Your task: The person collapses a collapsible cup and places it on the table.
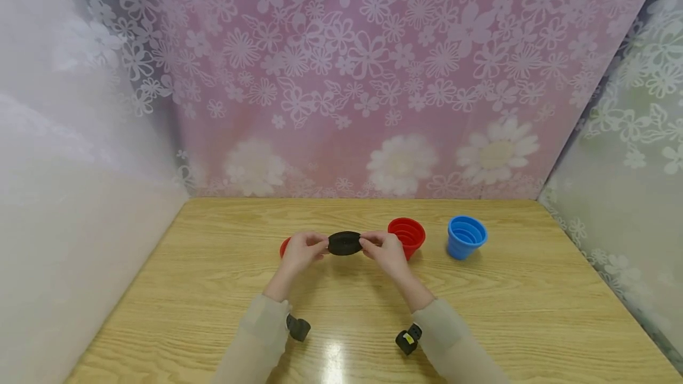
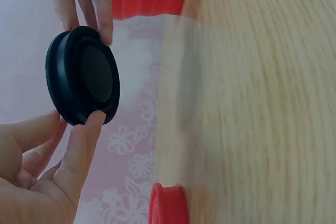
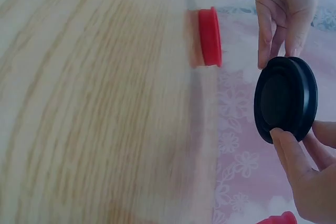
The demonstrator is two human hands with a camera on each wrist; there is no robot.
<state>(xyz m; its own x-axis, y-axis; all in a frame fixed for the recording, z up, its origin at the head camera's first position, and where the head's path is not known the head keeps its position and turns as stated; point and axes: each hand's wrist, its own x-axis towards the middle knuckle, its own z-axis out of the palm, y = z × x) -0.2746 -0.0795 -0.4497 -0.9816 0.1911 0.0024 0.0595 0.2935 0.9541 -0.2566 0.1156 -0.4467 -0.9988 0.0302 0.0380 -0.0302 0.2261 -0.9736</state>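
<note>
A black collapsible cup (image 1: 344, 243), folded flat into a disc, is held up off the table between both hands. My left hand (image 1: 303, 250) pinches one edge of it with thumb and fingers. On the opposite edge, my right hand (image 1: 385, 251) pinches it in the same way. The left wrist view shows the flat black cup (image 2: 84, 77) tilted, its ringed face turned toward the table. Behind my right hand stands an expanded red cup (image 1: 408, 234), partly covered by it. A flattened red cup (image 3: 210, 36) lies beyond my left hand, mostly hidden in the head view.
An expanded blue cup (image 1: 465, 238) stands upright to the right of the red one. The wooden table (image 1: 213, 289) ends at a pink flowered curtain (image 1: 341, 76) at the back, with pale curtains on both sides.
</note>
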